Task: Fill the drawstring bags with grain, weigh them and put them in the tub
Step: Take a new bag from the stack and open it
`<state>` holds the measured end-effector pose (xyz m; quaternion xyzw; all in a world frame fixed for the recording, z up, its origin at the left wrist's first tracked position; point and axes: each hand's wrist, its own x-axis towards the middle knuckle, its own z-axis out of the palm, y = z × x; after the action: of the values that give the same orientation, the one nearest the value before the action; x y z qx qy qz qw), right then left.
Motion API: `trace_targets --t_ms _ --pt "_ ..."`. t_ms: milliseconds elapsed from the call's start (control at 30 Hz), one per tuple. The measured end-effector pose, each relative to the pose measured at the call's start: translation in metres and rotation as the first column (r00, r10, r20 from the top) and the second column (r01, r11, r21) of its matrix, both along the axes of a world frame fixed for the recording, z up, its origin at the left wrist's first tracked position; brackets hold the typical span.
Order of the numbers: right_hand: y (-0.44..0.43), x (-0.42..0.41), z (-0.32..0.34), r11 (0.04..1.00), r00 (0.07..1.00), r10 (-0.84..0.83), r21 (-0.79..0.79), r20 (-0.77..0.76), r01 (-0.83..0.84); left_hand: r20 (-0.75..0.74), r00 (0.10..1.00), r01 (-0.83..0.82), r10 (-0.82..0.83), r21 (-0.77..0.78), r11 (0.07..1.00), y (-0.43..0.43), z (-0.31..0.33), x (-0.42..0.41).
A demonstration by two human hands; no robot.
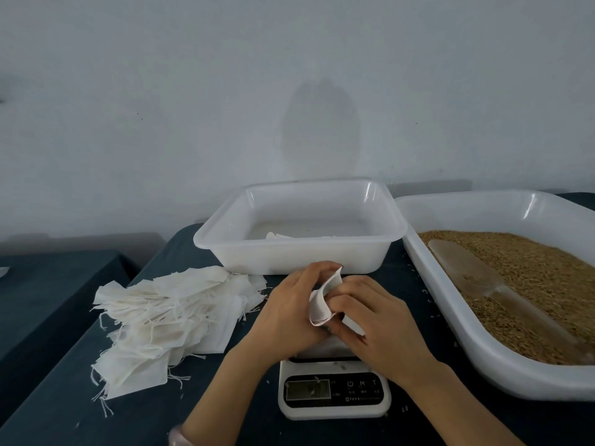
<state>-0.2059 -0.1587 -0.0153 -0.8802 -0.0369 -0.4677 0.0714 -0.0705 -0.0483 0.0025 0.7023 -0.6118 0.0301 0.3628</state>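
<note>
Both hands hold one small white drawstring bag [322, 304] above the kitchen scale [335, 394]. My left hand [289, 310] grips its left side, my right hand [376, 320] pinches its right edge, and the bag is folded between them. A heap of empty white bags [170, 317] lies to the left. The white tub [299, 249] stands behind the hands, with something white lying in it. On the right, a large white tray [483, 358] holds brown grain [531, 275] and a clear scoop [473, 272] resting on the grain.
The things stand on a dark cloth-covered table [154, 420] against a pale wall. A few loose grains lie on the cloth near the tray. A second dark surface [48, 284] is at the left, lower down.
</note>
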Motion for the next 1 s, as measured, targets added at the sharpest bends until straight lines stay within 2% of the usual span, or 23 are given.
trace_targets --t_ms 333,467,600,833,1000 --pt "0.0008 -0.0011 0.0042 0.984 0.989 -0.108 -0.129 0.101 0.120 0.011 1.000 -0.016 0.018 -0.098 0.995 -0.0009 0.0019 0.0030" --pt "0.0006 -0.0007 0.0033 0.980 0.979 -0.153 -0.104 0.133 0.167 -0.016 0.999 -0.033 0.032 -0.087 0.996 -0.0014 0.0030 -0.0010" --pt "0.0015 -0.0020 0.0008 0.993 0.989 -0.110 -0.022 0.100 0.112 -0.038 0.999 -0.029 0.027 -0.050 0.998 0.0005 0.0037 0.0010" --pt "0.0018 0.0003 0.0008 0.983 0.981 -0.184 -0.013 0.059 0.185 0.071 0.994 -0.078 0.079 -0.023 0.997 0.0003 -0.0009 0.0047" --pt "-0.0016 0.0037 -0.0016 0.976 0.976 -0.216 -0.007 0.024 0.216 0.113 0.992 -0.052 0.055 -0.028 0.998 0.0013 -0.0004 0.0022"
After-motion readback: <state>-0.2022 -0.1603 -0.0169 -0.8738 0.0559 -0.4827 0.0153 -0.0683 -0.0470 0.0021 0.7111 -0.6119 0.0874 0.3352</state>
